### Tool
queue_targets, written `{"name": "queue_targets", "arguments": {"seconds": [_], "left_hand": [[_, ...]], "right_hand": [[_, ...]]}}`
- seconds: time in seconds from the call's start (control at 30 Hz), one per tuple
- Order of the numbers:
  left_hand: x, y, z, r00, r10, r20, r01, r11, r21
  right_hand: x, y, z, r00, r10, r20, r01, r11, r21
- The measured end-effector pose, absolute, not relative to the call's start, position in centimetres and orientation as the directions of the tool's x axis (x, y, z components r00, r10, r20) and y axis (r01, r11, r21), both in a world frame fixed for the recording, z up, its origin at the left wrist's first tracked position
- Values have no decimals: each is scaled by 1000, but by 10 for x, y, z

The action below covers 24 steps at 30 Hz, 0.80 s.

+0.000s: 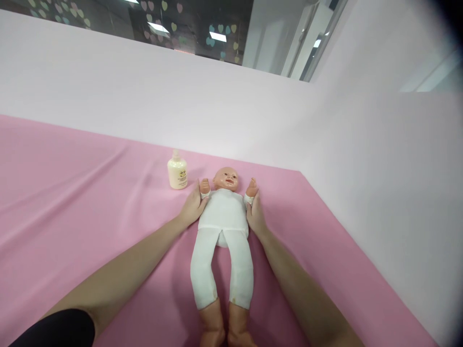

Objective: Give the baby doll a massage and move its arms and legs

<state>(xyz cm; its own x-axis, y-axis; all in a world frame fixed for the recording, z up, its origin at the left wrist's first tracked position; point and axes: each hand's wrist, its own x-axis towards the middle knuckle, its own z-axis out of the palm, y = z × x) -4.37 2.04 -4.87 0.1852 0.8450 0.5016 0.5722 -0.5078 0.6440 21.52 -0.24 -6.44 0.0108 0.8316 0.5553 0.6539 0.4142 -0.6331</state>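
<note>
A baby doll [223, 217] in a white one-piece suit lies on its back on the pink sheet [72, 202], head away from me, bare feet toward me. My left hand [193, 206] holds the doll's arm on the left side, near the wrist. My right hand [255, 212] holds the doll's other arm in the same way, fingers along the white sleeve. Both doll arms are raised beside its head.
A small cream lotion bottle [177, 172] stands upright on the sheet just left of the doll's head. A pale pink wall [231, 111] rises behind and along the right side; the sheet ends at it.
</note>
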Motion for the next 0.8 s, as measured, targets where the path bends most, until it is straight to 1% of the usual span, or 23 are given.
{"name": "queue_targets", "arguments": {"seconds": [0.13,0.3,0.4,0.63,0.8], "left_hand": [[-45,24,-54,169,880,444,592,-451,668],[-48,28,-59,208,857,472,619,-489,614],[-48,29,-59,209,872,443,670,-457,585],[-48,25,-52,166,915,368,748,-360,558],[-48,26,-53,155,936,316,794,-308,523]], "right_hand": [[220,3,-72,7,825,565,694,402,-597],[223,4,-73,20,811,585,737,384,-556],[223,4,-73,11,812,584,746,382,-545],[224,4,-73,62,834,548,754,321,-573],[226,3,-68,78,869,489,749,272,-604]]}}
